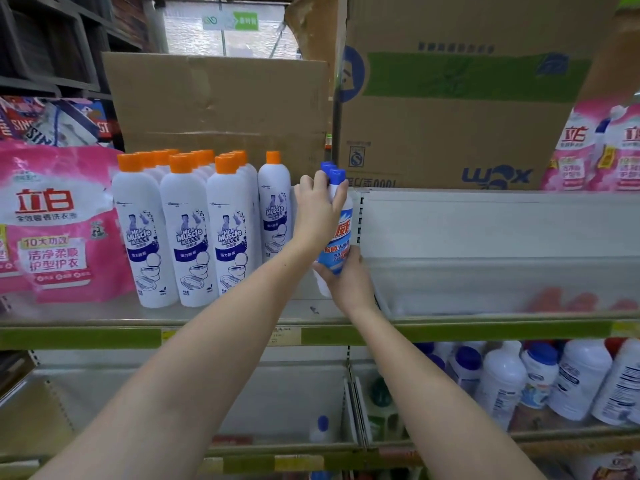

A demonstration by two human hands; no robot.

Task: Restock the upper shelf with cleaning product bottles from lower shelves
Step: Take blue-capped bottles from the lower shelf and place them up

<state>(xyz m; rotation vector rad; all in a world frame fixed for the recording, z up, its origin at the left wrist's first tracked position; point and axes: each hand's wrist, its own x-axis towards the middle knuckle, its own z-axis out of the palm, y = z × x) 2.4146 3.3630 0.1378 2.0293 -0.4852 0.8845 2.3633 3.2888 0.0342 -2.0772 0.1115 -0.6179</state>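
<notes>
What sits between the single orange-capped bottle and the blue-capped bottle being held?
In the head view, only the left hand, gripping the blue-capped bottle near its neck, lies between it and the single orange-capped bottle.

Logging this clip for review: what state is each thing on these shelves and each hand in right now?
Blue-capped bottle: upright, capped, held at the upper shelf.
Left hand: grips the bottle near its neck.
Right hand: holds the bottle's base.
Orange-capped bottles: upright, capped, in rows.
Pink detergent bag: standing, sealed.
Cardboard box: closed.
Lower-shelf bottles: capped, leaning.
</notes>
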